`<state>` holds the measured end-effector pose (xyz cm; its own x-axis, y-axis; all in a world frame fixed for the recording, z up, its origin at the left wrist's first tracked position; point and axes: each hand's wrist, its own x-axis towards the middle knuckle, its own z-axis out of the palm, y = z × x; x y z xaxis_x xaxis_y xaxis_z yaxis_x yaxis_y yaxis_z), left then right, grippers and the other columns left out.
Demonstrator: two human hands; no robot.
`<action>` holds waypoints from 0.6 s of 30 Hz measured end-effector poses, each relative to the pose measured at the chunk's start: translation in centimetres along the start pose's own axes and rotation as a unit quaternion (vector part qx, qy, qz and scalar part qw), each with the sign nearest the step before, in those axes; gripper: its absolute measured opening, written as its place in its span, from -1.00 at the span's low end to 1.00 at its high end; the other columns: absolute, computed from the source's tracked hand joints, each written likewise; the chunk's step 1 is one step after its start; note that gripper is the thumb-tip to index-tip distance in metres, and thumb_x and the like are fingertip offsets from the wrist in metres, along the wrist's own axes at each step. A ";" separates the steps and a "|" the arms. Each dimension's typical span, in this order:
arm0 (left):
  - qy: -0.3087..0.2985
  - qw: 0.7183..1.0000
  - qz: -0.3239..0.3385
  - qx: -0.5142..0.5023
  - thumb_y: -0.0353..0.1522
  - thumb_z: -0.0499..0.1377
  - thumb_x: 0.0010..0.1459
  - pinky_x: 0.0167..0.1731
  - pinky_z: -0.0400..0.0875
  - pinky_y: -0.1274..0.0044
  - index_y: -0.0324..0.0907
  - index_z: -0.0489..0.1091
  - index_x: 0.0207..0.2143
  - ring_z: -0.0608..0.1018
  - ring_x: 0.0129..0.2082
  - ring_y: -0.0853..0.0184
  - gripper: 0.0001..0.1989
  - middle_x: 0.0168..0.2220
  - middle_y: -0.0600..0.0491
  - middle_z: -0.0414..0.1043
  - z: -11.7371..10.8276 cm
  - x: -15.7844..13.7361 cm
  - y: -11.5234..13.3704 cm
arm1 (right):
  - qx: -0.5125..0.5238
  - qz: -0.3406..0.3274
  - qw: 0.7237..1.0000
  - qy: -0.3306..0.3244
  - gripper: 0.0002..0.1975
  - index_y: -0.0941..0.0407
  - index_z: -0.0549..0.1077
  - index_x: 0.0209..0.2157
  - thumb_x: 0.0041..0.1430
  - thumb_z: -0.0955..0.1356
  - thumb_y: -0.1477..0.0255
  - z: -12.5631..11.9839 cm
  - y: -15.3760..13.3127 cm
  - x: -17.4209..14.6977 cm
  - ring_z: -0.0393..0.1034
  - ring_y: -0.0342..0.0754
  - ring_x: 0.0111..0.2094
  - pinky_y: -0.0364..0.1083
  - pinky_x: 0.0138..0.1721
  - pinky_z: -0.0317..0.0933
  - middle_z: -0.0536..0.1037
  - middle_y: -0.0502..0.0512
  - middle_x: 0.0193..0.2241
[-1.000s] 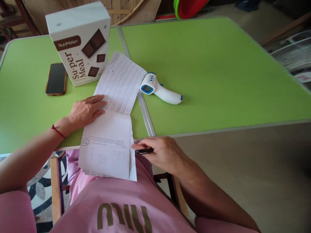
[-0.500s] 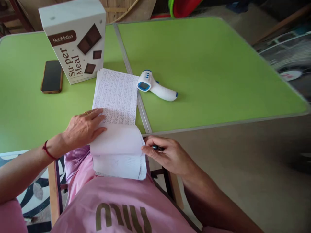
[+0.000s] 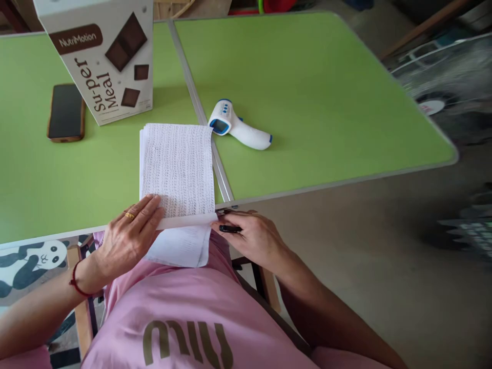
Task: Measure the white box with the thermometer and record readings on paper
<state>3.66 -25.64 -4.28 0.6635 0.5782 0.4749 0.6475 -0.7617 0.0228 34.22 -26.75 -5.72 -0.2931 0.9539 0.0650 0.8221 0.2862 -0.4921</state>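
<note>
A stack of paper sheets (image 3: 179, 169) covered in rows of handwriting lies at the table's front edge, its lower part hanging over my lap. My left hand (image 3: 132, 233) rests flat on the stack's lower left, fingers stretched out. At the stack's lower right corner, my right hand (image 3: 251, 233) has its fingers curled round a black pen (image 3: 230, 229), and its fingertips are at the paper's edge. A sheet is folded into a narrow curl between the two hands. Just beyond the stack's upper right corner lies a white and blue infrared thermometer (image 3: 240, 128).
On the green folding table (image 3: 307, 92), a white NutriMotion box (image 3: 103, 66) stands at the back left, with a phone (image 3: 67, 113) beside it. A metal seam (image 3: 196, 97) crosses the table. A fan (image 3: 434, 102) stands beyond the right edge.
The folded-over part of the paper has narrowed to a thin curl near the table edge, and more written lines show. Both hands stay at the paper; the view has shifted slightly.
</note>
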 end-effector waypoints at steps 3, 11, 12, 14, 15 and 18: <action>0.029 0.999 0.017 0.004 -0.49 0.14 0.49 -0.02 0.73 0.22 -0.47 0.48 0.07 0.70 0.09 -0.09 -0.77 0.10 -0.35 0.62 0.3 -0.5 0.0 | -0.009 -0.046 0.997 0.061 -0.60 0.04 0.52 -0.53 0.40 0.42 0.20 -0.7 -0.7 -0.2 0.47 -0.08 -0.61 -0.08 -0.51 0.27 0.61 -0.01 -0.59; 0.069 0.996 0.050 0.009 -0.63 0.07 0.42 -0.16 0.71 0.32 -0.43 0.48 -0.07 0.76 -0.03 -0.01 -0.82 -0.04 -0.29 0.69 0.1 0.4 0.1 | -0.113 -0.202 0.955 0.184 -0.74 0.16 0.60 -0.04 0.40 0.45 0.26 -0.5 -2.6 0.8 0.61 0.09 -0.18 -0.02 -0.27 0.53 0.70 0.30 -0.10; 0.072 0.996 0.052 0.004 -0.63 0.05 0.42 -0.20 0.70 0.34 -0.43 0.47 -0.09 0.77 -0.07 0.02 -0.80 -0.08 -0.29 0.69 -0.1 0.5 0.2 | -0.120 -0.211 0.953 0.180 -0.75 0.16 0.59 0.00 0.41 0.43 0.31 -0.5 -2.7 1.1 0.61 0.11 -0.13 -0.01 -0.24 0.55 0.70 0.30 -0.05; 0.074 0.996 0.054 -0.017 -0.64 0.03 0.42 -0.29 0.68 0.38 -0.43 0.47 -0.10 0.78 -0.21 0.11 -0.79 -0.14 -0.29 0.70 -1.3 0.7 0.4 | -0.108 -0.243 0.947 0.181 -0.79 0.13 0.58 0.03 0.42 0.40 0.43 -0.9 -2.9 1.5 0.61 0.12 -0.08 0.02 -0.17 0.57 0.72 0.24 -0.06; 0.074 0.995 0.054 -0.033 -0.64 0.04 0.41 -0.33 0.66 0.40 -0.43 0.46 -0.10 0.77 -0.28 0.16 -0.80 -0.16 -0.28 0.70 -2.2 0.9 0.4 | -0.086 -0.265 0.943 0.184 -0.79 0.11 0.57 0.04 0.43 0.37 0.48 -1.4 -3.0 1.7 0.61 0.11 -0.09 0.02 -0.16 0.57 0.73 0.21 -0.11; 0.061 0.992 0.021 -0.110 -0.54 0.12 0.44 -0.33 0.67 0.43 -0.35 0.46 -0.01 0.75 -0.27 0.22 -0.84 -0.10 -0.22 0.69 -6.5 2.4 0.5 | 0.033 -0.325 0.932 0.159 -0.78 0.07 0.58 0.02 0.50 0.31 0.43 -4.6 -3.8 2.4 0.63 0.07 -0.19 0.04 -0.22 0.57 0.73 0.13 -0.24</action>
<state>3.15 -26.56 2.56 0.6299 0.5150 0.5814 0.5136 -0.8377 0.1856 32.65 -25.17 0.32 -0.5507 0.5625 0.6167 0.4866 0.8167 -0.3103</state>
